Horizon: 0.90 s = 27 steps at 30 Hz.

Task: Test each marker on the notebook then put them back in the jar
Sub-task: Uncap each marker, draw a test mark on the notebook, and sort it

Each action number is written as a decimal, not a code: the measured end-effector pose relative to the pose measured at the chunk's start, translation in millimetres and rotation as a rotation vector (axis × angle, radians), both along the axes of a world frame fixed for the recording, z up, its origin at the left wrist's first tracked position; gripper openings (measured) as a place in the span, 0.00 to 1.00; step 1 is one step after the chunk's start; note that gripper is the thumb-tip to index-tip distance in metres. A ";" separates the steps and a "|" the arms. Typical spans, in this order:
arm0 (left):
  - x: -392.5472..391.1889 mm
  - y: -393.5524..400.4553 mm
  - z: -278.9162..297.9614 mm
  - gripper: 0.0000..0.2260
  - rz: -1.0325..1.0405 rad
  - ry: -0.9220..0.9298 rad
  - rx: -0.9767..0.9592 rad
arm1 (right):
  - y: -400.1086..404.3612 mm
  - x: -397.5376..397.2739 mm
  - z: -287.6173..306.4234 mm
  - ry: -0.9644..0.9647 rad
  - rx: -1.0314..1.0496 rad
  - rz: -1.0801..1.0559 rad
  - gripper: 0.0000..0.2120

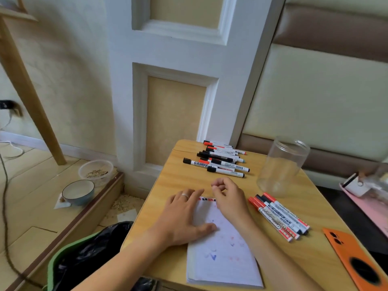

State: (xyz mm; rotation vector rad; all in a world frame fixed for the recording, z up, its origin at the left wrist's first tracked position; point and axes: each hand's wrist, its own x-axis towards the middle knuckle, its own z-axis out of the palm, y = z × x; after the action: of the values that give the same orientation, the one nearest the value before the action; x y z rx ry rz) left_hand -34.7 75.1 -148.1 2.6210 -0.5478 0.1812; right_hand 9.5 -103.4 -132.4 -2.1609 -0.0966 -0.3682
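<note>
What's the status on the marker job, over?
Left hand flat on notebook, right hand curled, empty. Jar empty. Markers in two piles. Nothing in the way.

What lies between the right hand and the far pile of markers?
Only bare table top, seen in the head view, separates the right hand from the marker pile.

Scribbled notebook (pixel 224 255), capped markers (pixel 220 160) beside empty upright jar (pixel 281 166)
</note>
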 end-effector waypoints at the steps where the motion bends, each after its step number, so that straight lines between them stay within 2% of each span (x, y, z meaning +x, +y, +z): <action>1: -0.2 0.3 -0.4 0.45 0.004 0.008 0.000 | -2.4 5.2 1.4 -0.012 -0.031 -0.031 0.04; 8: -3.8 -0.7 1.4 0.48 0.026 0.026 -0.009 | -15.7 54.6 1.4 -0.125 -0.403 -0.170 0.06; 16: -2.5 -0.6 4.4 0.51 0.054 0.068 -0.047 | -11.1 86.6 -7.6 -0.133 -0.665 -0.184 0.16; 23: -2.7 -0.9 3.7 0.53 0.053 0.081 -0.066 | -11.6 79.2 -6.7 -0.214 -0.759 -0.148 0.12; 27: -3.0 -1.1 1.9 0.53 0.049 0.077 -0.097 | -12.4 68.7 1.1 -0.401 -0.772 -0.143 0.09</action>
State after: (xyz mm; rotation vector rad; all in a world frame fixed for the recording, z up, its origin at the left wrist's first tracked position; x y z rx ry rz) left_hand -37.7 74.0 -146.2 2.5370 -0.4374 0.1179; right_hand 78.2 -115.8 -131.3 -2.8231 -0.3584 -0.9711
